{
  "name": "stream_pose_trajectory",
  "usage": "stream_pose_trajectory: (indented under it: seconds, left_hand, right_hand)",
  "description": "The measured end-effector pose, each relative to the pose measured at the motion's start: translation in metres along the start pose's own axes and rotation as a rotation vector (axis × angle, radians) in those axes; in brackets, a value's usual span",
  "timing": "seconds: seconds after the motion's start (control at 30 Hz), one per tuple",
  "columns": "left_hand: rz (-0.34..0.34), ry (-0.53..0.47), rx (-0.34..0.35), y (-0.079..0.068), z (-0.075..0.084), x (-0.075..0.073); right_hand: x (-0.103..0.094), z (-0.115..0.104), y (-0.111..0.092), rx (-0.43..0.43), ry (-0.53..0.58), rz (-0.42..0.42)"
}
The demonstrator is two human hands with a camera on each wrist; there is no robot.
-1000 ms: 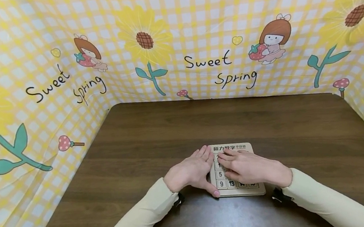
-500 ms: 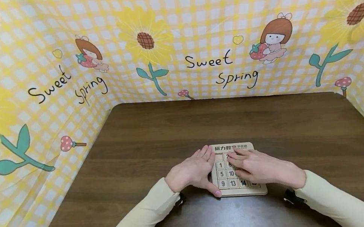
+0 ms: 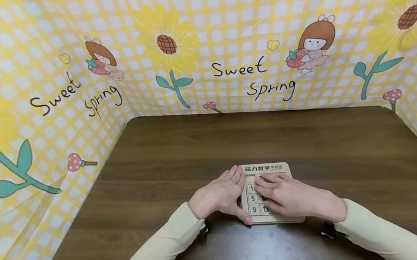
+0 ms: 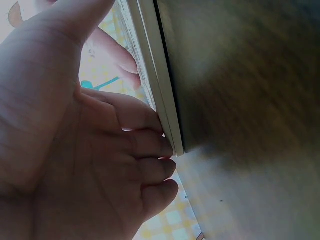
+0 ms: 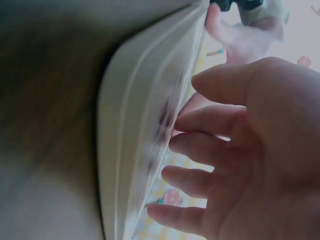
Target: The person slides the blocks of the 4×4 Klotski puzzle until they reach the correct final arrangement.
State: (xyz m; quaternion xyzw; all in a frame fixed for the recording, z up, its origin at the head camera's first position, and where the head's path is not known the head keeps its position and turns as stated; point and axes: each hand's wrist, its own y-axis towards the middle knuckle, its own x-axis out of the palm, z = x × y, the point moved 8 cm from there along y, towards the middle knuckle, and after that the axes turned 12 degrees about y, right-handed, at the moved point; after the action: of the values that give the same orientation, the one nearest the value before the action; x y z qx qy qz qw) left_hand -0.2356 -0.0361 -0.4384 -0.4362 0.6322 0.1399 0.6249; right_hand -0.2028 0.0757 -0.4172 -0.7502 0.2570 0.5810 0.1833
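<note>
A wooden number slide puzzle (image 3: pixel 276 220) lies flat on the table, dark Chinese lettering along its far edge. My left hand (image 3: pixel 218 196) lies along its left side, fingers extended toward the far corner and thumb at the near left corner. In the left wrist view, fingertips touch the board's edge (image 4: pixel 157 75). Over the tiles is my right hand (image 3: pixel 292 195), its fingertips on the upper middle rows. A tile marked 1 (image 3: pixel 251 188) shows in the left column, with 5 and 9 below it. The slot above it holds no tile. The right hand hides many tiles.
The brown wooden table (image 3: pixel 180 151) extends around the puzzle on all sides. A yellow checked cloth (image 3: pixel 187 24) with flowers and "Sweet Spring" lettering hangs behind the table and at both sides.
The 2 tile has slid right from the top left slot, leaving a gap there. My right hand went right with it, then slightly back left. My left hand stays in place.
</note>
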Motion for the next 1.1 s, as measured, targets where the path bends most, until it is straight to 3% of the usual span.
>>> stream_pose_trajectory:
  seconds: [0.33, 0.6, 0.83, 1.1]
  left_hand:
    - [0.005, 0.004, 0.005, -0.001, 0.0, 0.0]
    - [0.002, -0.002, 0.006, 0.001, 0.0, 0.0]
    - [0.01, 0.006, 0.007, 0.0, 0.0, 0.0]
    - [0.003, -0.007, 0.006, 0.0, 0.0, 0.0]
  right_hand:
    - [0.004, -0.011, 0.001, -0.001, 0.01, -0.013]
    - [0.001, 0.001, 0.009, -0.013, 0.008, -0.007]
    - [-0.002, 0.014, 0.019, 0.026, 0.053, -0.011]
    - [-0.003, 0.009, 0.014, -0.005, 0.005, 0.014]
